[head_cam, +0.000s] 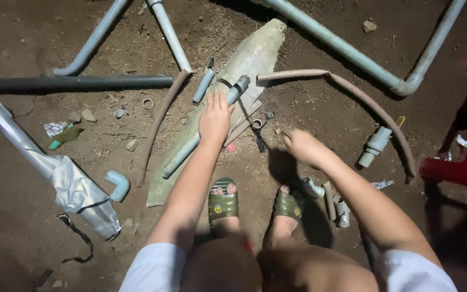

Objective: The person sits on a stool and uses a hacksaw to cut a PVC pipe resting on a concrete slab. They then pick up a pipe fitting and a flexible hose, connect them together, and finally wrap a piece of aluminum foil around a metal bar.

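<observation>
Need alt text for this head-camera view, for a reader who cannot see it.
A squatting person's left hand presses a grey pipe lying on a long slab on dirt, while the right hand hovers blurred nearby. Pipes, fittings and a crumpled silver wrapper lie around green sandals.

The right hand (pixel 302 146) is motion-blurred; its fingers' (pixel 289 136) grip cannot be made out.

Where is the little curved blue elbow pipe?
The elbow pipe lies on the dirt at the left, touching the crumpled silver sheet, left of the left hand.

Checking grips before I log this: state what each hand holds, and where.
The left hand presses on the grey pipe near its upper fitting. The right hand is blurred; a hold cannot be told.
</observation>
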